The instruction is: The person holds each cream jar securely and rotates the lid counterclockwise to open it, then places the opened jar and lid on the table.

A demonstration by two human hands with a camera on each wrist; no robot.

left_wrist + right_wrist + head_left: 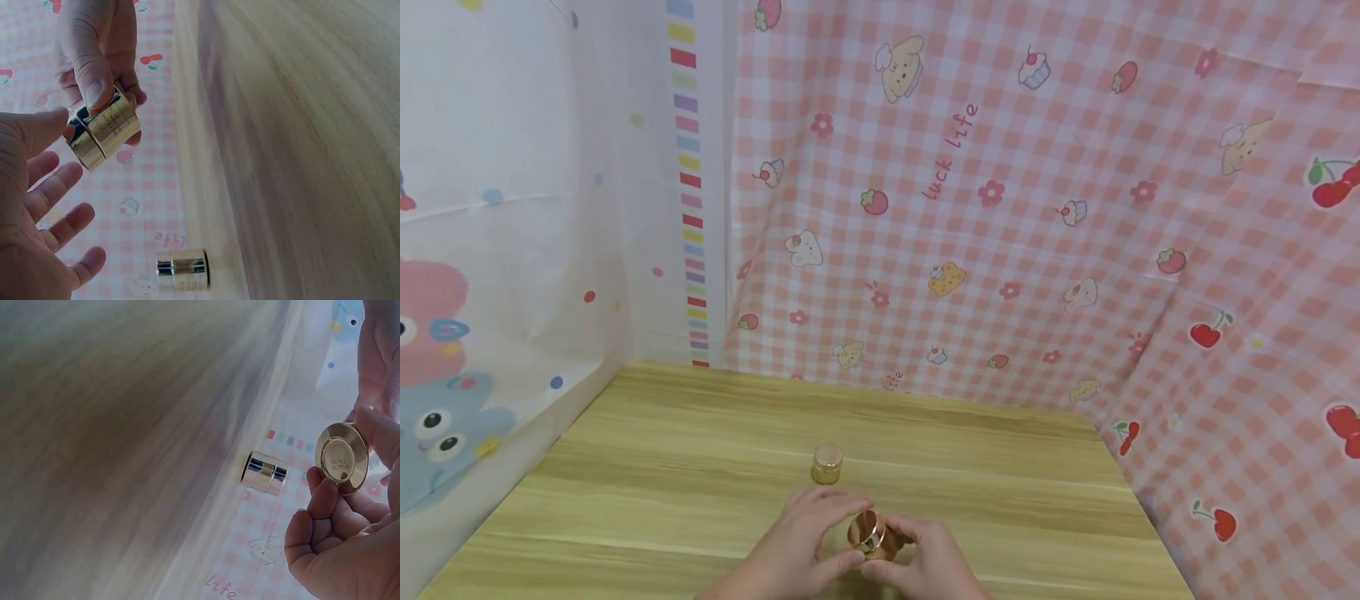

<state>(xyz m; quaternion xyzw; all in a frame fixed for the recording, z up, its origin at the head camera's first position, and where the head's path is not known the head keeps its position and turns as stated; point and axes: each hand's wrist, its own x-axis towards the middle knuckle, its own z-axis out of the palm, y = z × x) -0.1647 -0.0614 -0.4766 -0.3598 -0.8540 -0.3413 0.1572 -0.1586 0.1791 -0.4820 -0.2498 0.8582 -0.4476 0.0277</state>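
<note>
A shiny gold cylindrical container (889,543) is held tilted above the wooden table, its lid end toward the left hand. My right hand (928,558) grips its body with thumb and fingers; in the right wrist view the round base (340,460) shows small printed digits. My left hand (801,542) has thumb and index finger at the lid end (86,147), and its other fingers are spread in the left wrist view. A second gold container (827,463) stands upright on the table just beyond my left hand.
The wood-grain table (700,450) runs back to a pink checked cloth (910,250) with cartoon prints. A white printed cloth (550,208) hangs on the left, and more checked cloth with cherries covers the right side.
</note>
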